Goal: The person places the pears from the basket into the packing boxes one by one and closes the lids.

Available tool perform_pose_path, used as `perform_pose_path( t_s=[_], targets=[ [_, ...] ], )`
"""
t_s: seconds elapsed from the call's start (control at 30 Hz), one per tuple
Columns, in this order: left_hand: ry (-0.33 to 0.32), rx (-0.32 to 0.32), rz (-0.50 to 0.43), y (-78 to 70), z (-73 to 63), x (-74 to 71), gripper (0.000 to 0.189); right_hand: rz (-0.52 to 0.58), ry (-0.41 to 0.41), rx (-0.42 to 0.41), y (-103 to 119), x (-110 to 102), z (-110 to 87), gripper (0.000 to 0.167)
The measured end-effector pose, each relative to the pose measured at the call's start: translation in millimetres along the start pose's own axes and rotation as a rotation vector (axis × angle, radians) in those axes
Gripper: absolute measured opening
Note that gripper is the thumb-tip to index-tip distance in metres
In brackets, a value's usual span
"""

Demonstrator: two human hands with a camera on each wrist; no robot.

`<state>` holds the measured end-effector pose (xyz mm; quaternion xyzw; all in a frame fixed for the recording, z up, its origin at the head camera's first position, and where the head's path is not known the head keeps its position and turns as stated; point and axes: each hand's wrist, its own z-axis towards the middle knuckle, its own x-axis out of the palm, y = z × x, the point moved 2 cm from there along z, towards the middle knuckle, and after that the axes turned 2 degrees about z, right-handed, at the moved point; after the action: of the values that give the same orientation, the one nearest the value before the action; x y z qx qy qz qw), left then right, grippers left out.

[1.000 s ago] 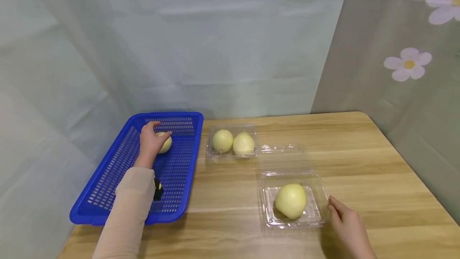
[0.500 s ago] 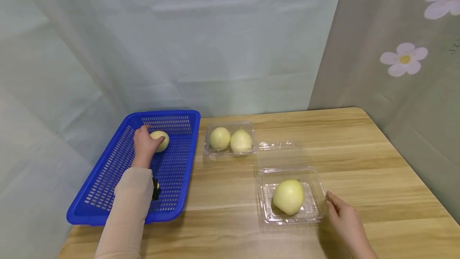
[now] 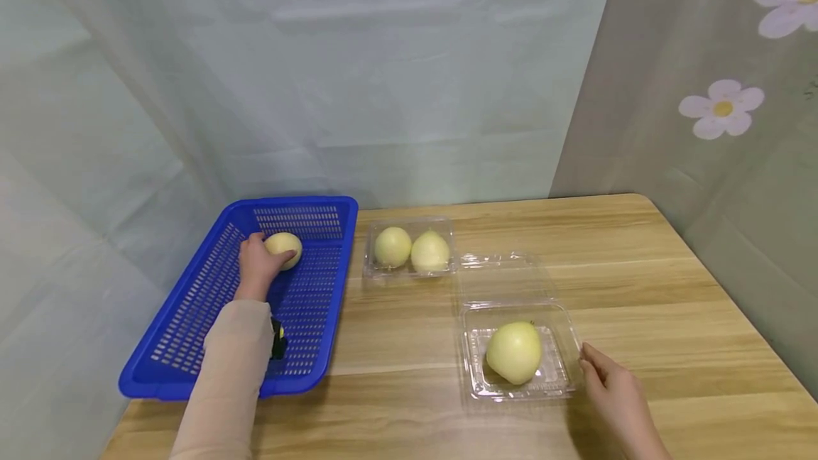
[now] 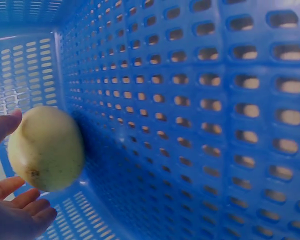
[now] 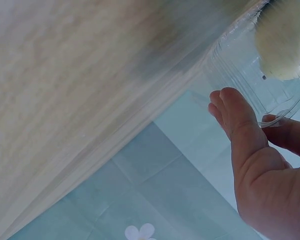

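Note:
A pale yellow pear [image 3: 284, 247] lies toward the far end of the blue plastic basket [image 3: 350, 261]. My left hand [image 3: 257, 265] holds this pear, thumb on one side and fingers on the other. In the left wrist view the thumb tip and index finger [image 4: 7, 186] meet its skin, while the other fingers lie below it. On the right, my right hand [image 3: 616, 389] pinches the side rim of a clear plastic clamshell box [image 3: 476, 392] between thumb and fingers. The box's lid lies folded back, and one pear [image 3: 514, 352] sits inside.
Behind the opened box, to its left, stands another clear box [image 3: 410, 222] with two pears in it. Beside the left sleeve [image 3: 236, 368] shows a small black thing [image 3: 277, 341] with a yellow spot. A pale curtain [image 3: 409, 91] hangs behind the wooden table [image 3: 396, 403].
My left hand has come down and closed around the pear in the basket, its fingers lower than before. My right hand keeps its hold on the box rim.

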<state>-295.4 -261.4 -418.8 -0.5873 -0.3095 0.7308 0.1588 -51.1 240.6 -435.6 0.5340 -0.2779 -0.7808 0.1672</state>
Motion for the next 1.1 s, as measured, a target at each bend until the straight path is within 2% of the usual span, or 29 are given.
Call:
perform_pose_path(
  t_s=[0.27,0.53,0.77,1.1],
  targets=[
    [0.042,-0.035,0.003,9.3,-2.6,5.4,0.076,0.001,0.007,0.001,-2.4,1.8,-1.8,0.03],
    [0.059,-0.047,0.019,7.9,0.0,12.7,0.078,0.04,0.058,0.05,-1.4,0.7,-2.3,0.033],
    [0.021,-0.047,0.021,7.9,1.9,15.5,0.078,0.091,0.119,0.059,-1.0,-1.0,0.3,0.035],
    [-0.02,-0.034,0.007,8.5,3.3,20.9,0.077,0.088,0.108,0.095,-1.5,-2.2,0.2,0.036]
  ],
)
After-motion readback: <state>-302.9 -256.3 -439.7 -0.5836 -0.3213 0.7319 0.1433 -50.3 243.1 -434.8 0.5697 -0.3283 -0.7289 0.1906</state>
